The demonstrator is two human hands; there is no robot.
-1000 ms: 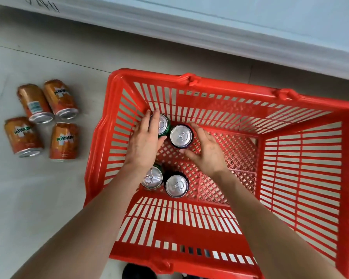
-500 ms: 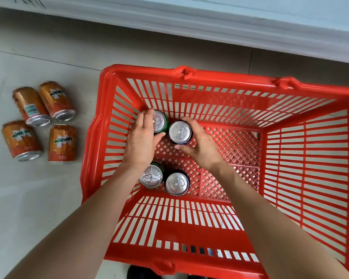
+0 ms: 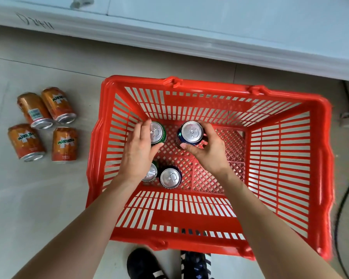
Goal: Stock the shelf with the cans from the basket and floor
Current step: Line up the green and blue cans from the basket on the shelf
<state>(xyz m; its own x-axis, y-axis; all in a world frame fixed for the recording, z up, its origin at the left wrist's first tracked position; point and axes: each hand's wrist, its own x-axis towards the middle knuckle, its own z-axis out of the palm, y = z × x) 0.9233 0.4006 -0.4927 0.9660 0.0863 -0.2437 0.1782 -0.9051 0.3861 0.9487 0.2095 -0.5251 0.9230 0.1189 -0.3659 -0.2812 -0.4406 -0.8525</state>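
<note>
Looks like the pick-up step: left hand (image 3: 138, 152) fingers wrapped round the green-sided aluminium can (image 3: 157, 132), right hand (image 3: 205, 151) gripping the dark blue aluminium can (image 3: 190, 132) inside the red slatted plastic basket (image 3: 278, 158), next both probably need lifting straight out toward the shelf.

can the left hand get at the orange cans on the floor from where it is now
Probably not right away: the left hand is down inside the red basket around a green can, and the basket wall stands between it and the orange cans.
</note>
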